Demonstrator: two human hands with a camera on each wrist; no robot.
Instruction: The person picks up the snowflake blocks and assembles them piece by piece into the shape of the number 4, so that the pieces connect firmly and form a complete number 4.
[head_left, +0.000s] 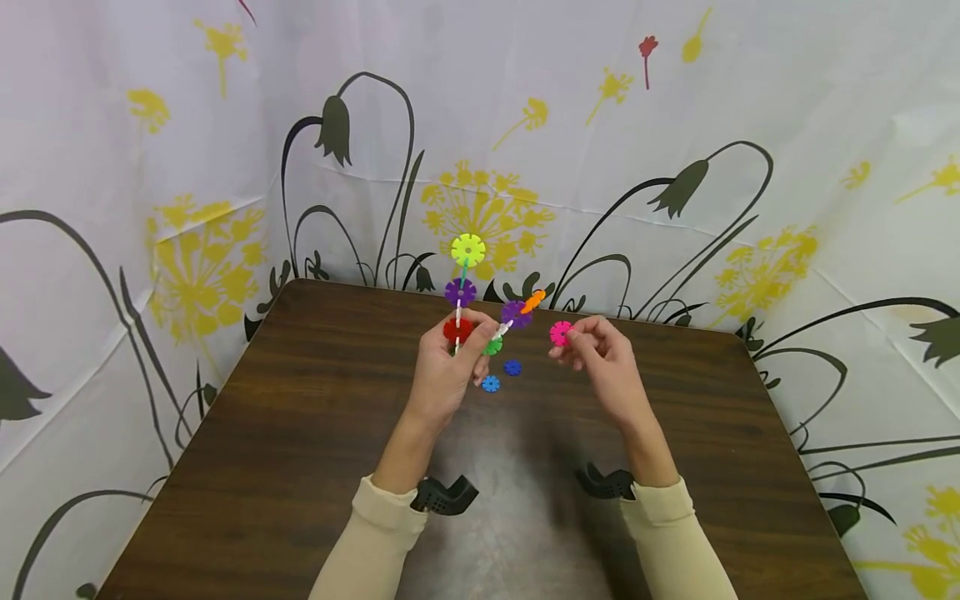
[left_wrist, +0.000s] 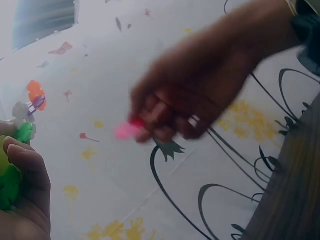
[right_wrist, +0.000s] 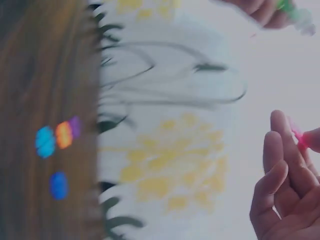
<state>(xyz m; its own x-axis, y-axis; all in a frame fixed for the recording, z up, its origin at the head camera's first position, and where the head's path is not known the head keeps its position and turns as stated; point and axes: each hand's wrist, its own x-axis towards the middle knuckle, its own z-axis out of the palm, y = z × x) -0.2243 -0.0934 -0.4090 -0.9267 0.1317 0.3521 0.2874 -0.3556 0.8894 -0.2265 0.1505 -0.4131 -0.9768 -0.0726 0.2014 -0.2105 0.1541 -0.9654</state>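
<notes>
Now, left hand (head_left: 442,375): grips disc chain (head_left: 461,292), fingers hiding part.
Right hand (head_left: 611,367): pinches pink disc (head_left: 561,333), right of chain; gap between.
Table (head_left: 300,433): far edge partly behind chain, near edge cut off.

Your pink disc (head_left: 561,333) and linked discs (head_left: 461,292): smooth plastic look. Table (head_left: 300,467) before you: dark wood grain, sheen mid-surface. Backdrop (head_left: 480,108): creased, cloth-like. Your sleeves (head_left: 378,542): matt cloth. Wrist mounts (head_left: 444,497): matt black, plastic-looking.

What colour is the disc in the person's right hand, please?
The disc is bright pink, clearest in the head view.
</notes>
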